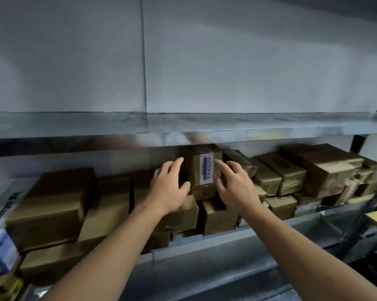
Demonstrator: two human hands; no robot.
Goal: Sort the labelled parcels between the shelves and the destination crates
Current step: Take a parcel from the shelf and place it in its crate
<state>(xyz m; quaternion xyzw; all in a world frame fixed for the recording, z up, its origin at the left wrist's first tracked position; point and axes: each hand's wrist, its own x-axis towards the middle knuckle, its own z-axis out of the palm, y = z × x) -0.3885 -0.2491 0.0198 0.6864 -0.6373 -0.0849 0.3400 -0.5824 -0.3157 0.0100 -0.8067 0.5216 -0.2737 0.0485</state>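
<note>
Labelled parcel (205,168) stands upright at frame centre between both hands; left hand (169,187) and right hand (235,185) flank it, fingers spread, equally near.

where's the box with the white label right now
In the head view, the labelled box stands upright mid-shelf on top of other brown boxes, just under the upper shelf, between the left hand and right hand.
</note>
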